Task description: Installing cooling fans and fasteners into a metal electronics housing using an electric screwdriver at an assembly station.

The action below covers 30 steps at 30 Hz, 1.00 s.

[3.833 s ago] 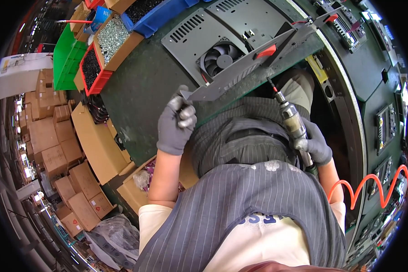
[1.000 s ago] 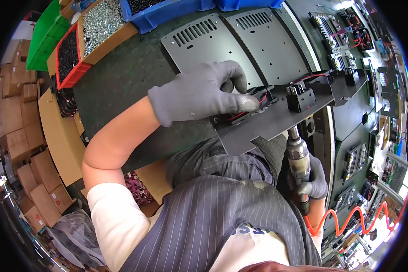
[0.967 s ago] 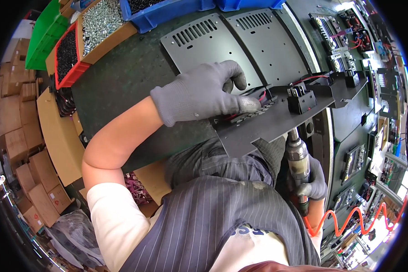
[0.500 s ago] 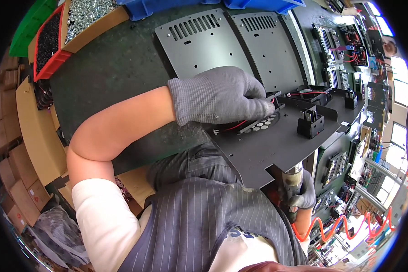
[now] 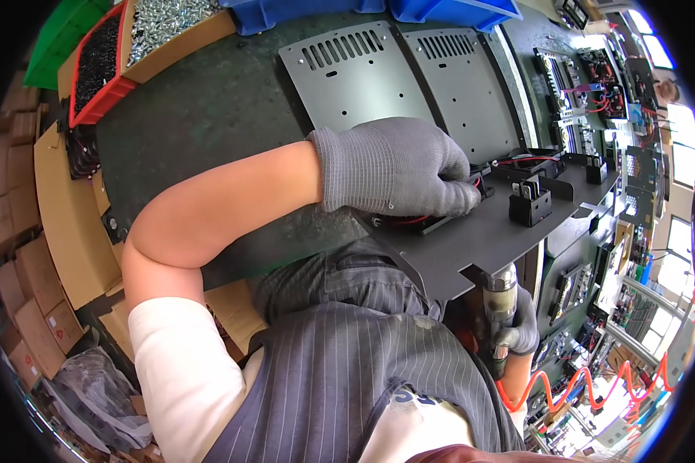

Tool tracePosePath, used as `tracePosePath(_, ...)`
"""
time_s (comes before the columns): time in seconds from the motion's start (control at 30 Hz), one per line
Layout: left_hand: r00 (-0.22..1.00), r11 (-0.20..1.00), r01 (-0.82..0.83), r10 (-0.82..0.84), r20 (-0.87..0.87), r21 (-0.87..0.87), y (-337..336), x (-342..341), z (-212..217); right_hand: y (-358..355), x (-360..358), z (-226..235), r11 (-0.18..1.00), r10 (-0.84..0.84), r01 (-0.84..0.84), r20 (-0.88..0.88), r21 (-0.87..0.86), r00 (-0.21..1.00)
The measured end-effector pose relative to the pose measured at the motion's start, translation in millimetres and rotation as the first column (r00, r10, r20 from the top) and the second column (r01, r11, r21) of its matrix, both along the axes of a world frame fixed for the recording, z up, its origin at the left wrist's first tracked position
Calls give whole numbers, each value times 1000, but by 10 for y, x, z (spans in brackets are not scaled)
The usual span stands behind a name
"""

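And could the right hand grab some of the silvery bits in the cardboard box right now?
Probably not: the right hand is closed around a power driver, and both the dark panel and the left forearm seem to lie between it and the cardboard box.

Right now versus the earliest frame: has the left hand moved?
Yes. The left hand has moved rightward, judged against the red bin: the gap between them is clearly wider now.
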<state>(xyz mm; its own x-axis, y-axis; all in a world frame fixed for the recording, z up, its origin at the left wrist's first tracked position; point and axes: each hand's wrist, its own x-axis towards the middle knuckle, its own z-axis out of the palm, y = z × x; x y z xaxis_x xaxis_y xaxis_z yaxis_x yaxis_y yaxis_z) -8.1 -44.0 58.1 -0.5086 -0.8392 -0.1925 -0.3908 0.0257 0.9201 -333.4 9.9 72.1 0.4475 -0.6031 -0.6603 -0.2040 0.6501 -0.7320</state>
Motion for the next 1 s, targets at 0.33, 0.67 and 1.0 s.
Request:
tracePosePath(0.33,993,997,-33,23,116,77,98,-15,176,-103,46,-91,934,216,-249,-148,-256,965)
tracePosePath(0.67,444,778,406,292,847,-481,90,-140,593,124,56,-695,956,220,-199,79,-216,972)
tracePosePath(1.0,340,449,-489,888,-310,748,273,652,-391,172,182,-1048,948,252,-214,145,-237,957)
